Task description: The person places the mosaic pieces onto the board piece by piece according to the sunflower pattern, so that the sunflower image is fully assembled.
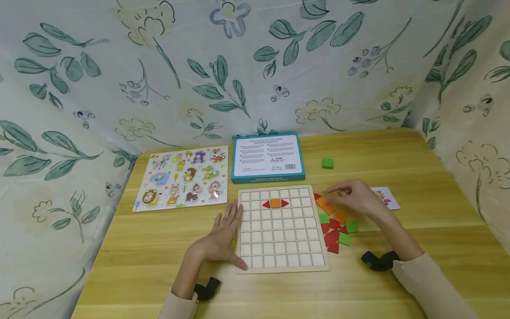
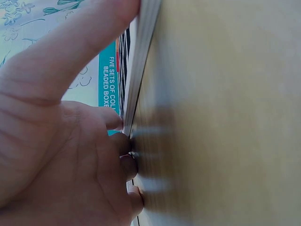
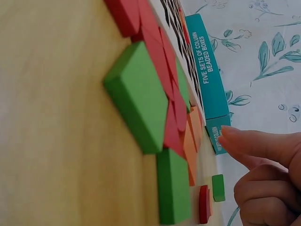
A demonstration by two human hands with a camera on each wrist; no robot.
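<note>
On the wooden table lies a square grid board (image 1: 283,271) holding an orange square (image 1: 276,203) between two red triangles (image 1: 266,204). My left hand (image 1: 217,237) rests along the board's left edge with fingers spread, its thumb at the near left corner. Beyond the board's right edge is a loose pile of flat red, green and orange pieces (image 1: 331,237). Over the pile's far end hovers my right hand (image 1: 354,196), index finger and thumb extended towards the orange pieces (image 1: 327,207). In the right wrist view its other fingers (image 3: 263,193) are curled, and no piece shows in its grasp.
Behind the board lies a teal-edged box (image 1: 268,157). An animal puzzle board (image 1: 181,177) is at the back left. A green block (image 1: 328,163) sits apart at the back right. A printed card (image 1: 388,198) is partly behind the right hand. A floral curtain (image 1: 239,66) hangs behind the table.
</note>
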